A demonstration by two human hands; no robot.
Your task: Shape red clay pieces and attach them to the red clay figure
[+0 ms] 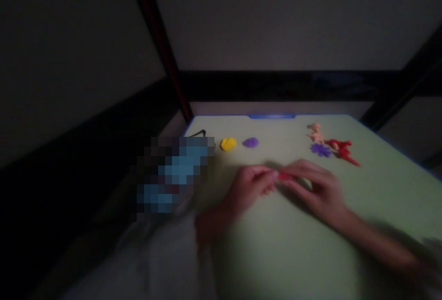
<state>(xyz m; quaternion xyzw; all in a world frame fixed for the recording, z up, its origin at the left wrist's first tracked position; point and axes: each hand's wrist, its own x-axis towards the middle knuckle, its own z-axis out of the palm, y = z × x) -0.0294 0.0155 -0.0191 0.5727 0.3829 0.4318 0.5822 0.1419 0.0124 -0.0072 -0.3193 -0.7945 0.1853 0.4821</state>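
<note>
Over the middle of the table, my left hand (250,185) and my right hand (319,189) meet fingertip to fingertip. Between them is a small piece of red modelling clay (284,176), pinched from both sides. Its exact shape is hidden by the fingers and blurred. Beyond my right hand lie red clay pieces (341,148), a purple flower-like clay piece (321,150) and light pink clay figures (316,134). Farther back on the left are a yellow clay lump (228,144) and an oval purple clay lump (251,142).
The pale table (293,249) has a blue rim and a blue strip (272,116) at its far edge. A pixelated blue object (179,166) covers part of the left side, with a thin dark loop beside it. Dark walls stand behind the table.
</note>
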